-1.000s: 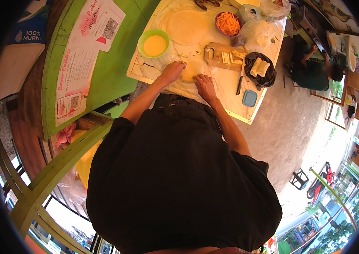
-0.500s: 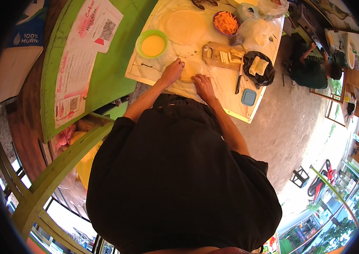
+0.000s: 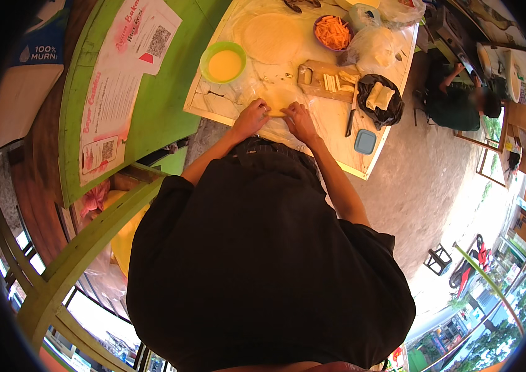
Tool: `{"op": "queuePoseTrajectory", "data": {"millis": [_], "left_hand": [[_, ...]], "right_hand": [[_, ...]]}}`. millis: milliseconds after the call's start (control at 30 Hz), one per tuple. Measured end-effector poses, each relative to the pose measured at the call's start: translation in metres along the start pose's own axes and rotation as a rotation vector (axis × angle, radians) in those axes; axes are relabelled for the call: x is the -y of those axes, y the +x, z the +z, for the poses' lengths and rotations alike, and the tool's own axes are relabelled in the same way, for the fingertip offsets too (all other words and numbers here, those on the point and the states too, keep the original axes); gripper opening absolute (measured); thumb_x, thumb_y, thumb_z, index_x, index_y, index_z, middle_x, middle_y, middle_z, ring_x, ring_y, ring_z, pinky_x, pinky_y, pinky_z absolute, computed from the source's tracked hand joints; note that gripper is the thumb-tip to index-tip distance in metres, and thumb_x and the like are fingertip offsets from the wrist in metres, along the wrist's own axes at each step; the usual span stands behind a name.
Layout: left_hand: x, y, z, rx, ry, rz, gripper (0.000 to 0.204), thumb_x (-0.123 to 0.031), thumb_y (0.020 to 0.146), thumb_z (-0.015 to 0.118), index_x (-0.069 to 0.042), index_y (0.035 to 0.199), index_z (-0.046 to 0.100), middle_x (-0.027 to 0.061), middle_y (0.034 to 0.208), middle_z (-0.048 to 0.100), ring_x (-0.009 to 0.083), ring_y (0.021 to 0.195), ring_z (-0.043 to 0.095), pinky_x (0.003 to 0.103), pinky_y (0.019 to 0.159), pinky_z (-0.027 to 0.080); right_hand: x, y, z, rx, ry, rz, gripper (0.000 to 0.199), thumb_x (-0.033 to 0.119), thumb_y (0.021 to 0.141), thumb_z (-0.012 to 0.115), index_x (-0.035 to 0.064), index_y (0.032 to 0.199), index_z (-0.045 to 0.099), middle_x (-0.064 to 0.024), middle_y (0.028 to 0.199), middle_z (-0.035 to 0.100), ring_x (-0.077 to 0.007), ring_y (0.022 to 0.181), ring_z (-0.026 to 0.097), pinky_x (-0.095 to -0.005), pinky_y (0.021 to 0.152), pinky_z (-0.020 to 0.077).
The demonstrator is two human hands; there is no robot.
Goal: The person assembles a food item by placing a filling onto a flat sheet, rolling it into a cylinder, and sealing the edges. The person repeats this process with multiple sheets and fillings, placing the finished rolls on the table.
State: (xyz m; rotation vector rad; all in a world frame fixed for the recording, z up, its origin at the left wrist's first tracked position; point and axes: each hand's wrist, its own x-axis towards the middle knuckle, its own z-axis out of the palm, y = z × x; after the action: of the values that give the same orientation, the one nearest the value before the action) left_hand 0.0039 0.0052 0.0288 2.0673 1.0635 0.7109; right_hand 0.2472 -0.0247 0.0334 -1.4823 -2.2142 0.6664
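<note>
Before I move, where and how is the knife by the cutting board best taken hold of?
Probably by its dark handle, coming from the near side with the right hand: the handle points roughly toward the person, while the paler blade points away, by the right end of the cutting board.

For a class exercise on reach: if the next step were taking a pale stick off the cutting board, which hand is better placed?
Probably the right hand: it lies nearer the pale sticks on the cutting board; the left hand is farther away, to the left.
</note>
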Motion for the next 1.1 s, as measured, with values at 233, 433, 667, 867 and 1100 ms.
{"op": "queuePoseTrajectory", "data": {"millis": [233,433,667,867,1100], "left_hand": [[0.018,0.014,0.010,-0.004,-0.091,-0.122,0.022,-0.014,0.094,0.074,0.003,0.108,0.070,0.0165,0.103,0.062,0.0353,0.100,0.065,0.043,0.087,0.053],[0.018,0.025,0.018,-0.070,-0.143,-0.270,0.018,-0.014,0.094,0.074,0.001,0.101,0.067,0.0170,0.096,0.063,0.0334,0.091,0.065,0.043,0.082,0.052],[0.023,0.038,0.028,-0.147,-0.107,-0.418,0.024,-0.019,0.093,0.078,0.000,0.094,0.064,0.0164,0.092,0.063,0.0322,0.082,0.065,0.042,0.076,0.053],[0.027,0.038,0.031,-0.170,-0.124,-0.477,0.026,-0.021,0.094,0.077,0.001,0.098,0.064,0.0164,0.091,0.063,0.0326,0.082,0.066,0.043,0.075,0.053],[0.017,0.024,0.023,-0.224,-0.416,-0.803,0.030,-0.021,0.103,0.066,0.000,0.123,0.057,0.0179,0.106,0.067,0.0281,0.091,0.071,0.040,0.079,0.057]], "right_hand": [[-0.007,0.020,-0.007,0.007,0.229,0.187,0.029,0.011,0.093,0.075,0.0025,0.120,0.072,-0.0203,0.109,0.069,-0.0441,0.105,0.065,-0.0483,0.086,0.0541],[0.003,0.023,-0.004,-0.177,0.164,0.228,0.021,0.013,0.093,0.075,0.0008,0.110,0.071,-0.0209,0.111,0.067,-0.0441,0.109,0.064,-0.0491,0.088,0.0539],[0.002,0.024,0.006,-0.154,-0.164,0.033,0.021,0.011,0.090,0.073,0.0060,0.110,0.073,-0.0133,0.117,0.067,-0.0345,0.112,0.062,-0.0460,0.092,0.0494],[0.011,0.022,0.003,-0.113,-0.160,-0.017,0.030,0.010,0.088,0.073,0.0092,0.118,0.071,-0.0088,0.120,0.068,-0.0315,0.111,0.061,-0.0456,0.094,0.0473],[0.002,0.028,0.007,-0.043,-0.148,0.046,0.031,0.014,0.090,0.075,0.0066,0.119,0.069,-0.0100,0.116,0.068,-0.0335,0.111,0.062,-0.0472,0.095,0.0470]]}}
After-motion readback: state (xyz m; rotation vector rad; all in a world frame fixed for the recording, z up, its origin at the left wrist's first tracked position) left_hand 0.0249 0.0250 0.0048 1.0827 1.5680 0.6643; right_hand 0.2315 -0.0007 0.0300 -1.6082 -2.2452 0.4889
